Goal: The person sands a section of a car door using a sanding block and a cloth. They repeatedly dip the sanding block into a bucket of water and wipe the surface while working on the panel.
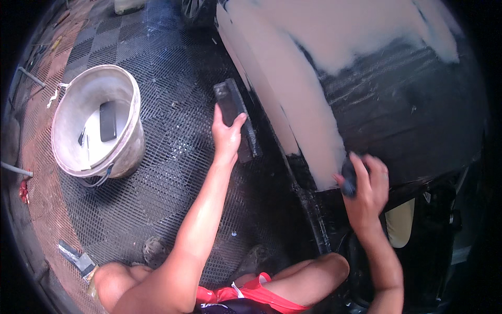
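Note:
My left hand (228, 137) is closed round a long dark rectangular block (228, 97) beside the car's lower edge. My fingers partly hide the block, and its exact kind is unclear. On the right, my right hand (368, 191) grips a small dark pad (349, 178), slightly blurred, at the edge of a car panel. Pinkish-beige filler (308, 115) covers much of that panel. Beyond it the surface is bare and black (408, 110), with wet-looking streaks. The pad sits near the lower end of the filler strip.
A dirty white bucket (137, 152) stands at left, with pale liquid and a black rectangular block (107, 121) inside. A flat-bladed scraper (78, 259) lies at lower left. Ridged dark mat tiles (172, 199) cover the floor. A car wheel (193, 9) shows at the top.

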Tool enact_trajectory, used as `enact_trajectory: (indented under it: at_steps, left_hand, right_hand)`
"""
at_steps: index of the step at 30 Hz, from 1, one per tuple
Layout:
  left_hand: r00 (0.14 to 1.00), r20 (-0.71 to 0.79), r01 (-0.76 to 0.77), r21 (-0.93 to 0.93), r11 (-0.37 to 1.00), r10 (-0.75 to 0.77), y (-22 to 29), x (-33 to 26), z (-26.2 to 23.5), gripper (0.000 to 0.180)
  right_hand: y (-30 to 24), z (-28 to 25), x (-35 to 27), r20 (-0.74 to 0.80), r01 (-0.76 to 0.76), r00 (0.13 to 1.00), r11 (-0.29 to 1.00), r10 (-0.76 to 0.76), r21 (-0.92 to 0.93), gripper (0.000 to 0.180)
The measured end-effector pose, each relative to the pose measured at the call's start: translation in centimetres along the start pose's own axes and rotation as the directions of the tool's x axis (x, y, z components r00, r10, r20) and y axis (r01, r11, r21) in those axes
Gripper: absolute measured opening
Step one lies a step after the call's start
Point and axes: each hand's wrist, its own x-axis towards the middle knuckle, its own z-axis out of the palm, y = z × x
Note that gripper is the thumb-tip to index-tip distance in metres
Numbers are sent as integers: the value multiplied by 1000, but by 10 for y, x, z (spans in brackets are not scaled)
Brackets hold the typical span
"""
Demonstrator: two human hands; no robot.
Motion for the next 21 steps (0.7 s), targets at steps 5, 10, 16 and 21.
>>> enact_trajectory:
  at_steps: [5,10,16,21]
  left_hand:
    - [992,-120,-40,-27,999,37,20,23,-45,85]
    - [995,-92,-47,-79,996,40,60,26,-56,83]
    - [993,27,113,-471,875,-114,52,31,-63,31]
    - [956,159,285,-715,638,-248,11,32,-70,46]
  right_hand:
    - [-2,83,43,194,534,842,829,-504,-167,38]
    - [-19,202,199,-50,476,868,857,-494,-199,10]
    - [-75,236,278,106,-204,977,961,187,184,25]
    - [-153,234,161,468,-514,857,277,217,812,66]
